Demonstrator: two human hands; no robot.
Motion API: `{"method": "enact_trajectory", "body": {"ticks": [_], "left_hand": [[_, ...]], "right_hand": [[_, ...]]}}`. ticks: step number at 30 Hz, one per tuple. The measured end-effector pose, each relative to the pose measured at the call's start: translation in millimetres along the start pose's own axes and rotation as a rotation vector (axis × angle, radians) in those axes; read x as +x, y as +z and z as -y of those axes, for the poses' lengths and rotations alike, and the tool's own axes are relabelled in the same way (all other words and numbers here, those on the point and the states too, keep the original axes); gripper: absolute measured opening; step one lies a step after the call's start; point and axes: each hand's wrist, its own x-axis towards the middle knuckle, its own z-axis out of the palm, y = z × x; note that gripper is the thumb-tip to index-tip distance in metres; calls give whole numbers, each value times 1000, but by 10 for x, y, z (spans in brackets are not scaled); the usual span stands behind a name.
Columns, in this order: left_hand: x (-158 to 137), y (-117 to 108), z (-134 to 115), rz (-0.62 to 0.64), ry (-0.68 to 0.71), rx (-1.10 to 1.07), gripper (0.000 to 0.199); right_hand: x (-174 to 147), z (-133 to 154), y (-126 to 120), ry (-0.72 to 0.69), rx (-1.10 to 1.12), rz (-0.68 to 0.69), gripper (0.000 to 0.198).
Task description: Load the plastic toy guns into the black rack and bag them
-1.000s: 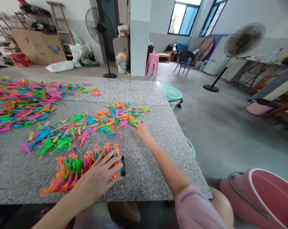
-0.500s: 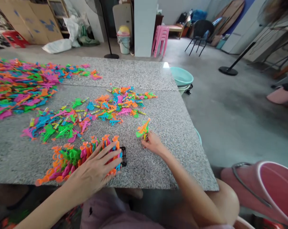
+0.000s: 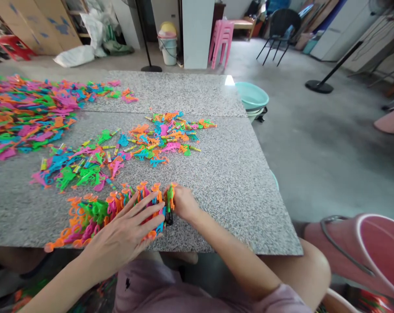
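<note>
My left hand (image 3: 131, 224) lies with fingers stretched over a packed row of small plastic toy dart guns (image 3: 97, 213), in orange, green, pink and blue. Orange suction-cup tips stick out along the row's sides. At the row's right end, my right hand (image 3: 183, 203) is closed on a green and orange toy gun (image 3: 170, 198), holding it upright against the end of the row. Under it a bit of a black plastic rack (image 3: 168, 218) shows; the row covers the rest of the rack. My right fingertips are partly hidden behind the toy gun.
Loose toy guns (image 3: 170, 134) lie scattered beyond the row on the speckled stone table (image 3: 229, 182). A bigger heap of them (image 3: 27, 113) fills the table's left side. Off the right edge stand a turquoise basin (image 3: 253, 96) and a pink bucket (image 3: 340, 248).
My right hand has moved left and nearer, bringing the green and orange toy gun from the open tabletop to the row's right end. My left hand stays on the row.
</note>
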Motion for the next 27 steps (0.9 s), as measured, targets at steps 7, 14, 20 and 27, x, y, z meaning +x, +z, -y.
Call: {"method": "enact_trajectory", "body": {"ticks": [7, 14, 20, 27], "left_hand": [[56, 27, 0, -52, -24, 1, 23], [90, 61, 18, -135, -15, 48, 24], [76, 91, -20, -154, -71, -25, 30], [80, 73, -31, -105, -109, -130, 29]], "right_hand": [[135, 72, -4, -6, -127, 140, 16], [681, -562, -754, 181, -267, -157, 46], [888, -735, -1001, 285, -492, -121, 43], [-187, -722, -706, 425, -49, -113, 12]]}}
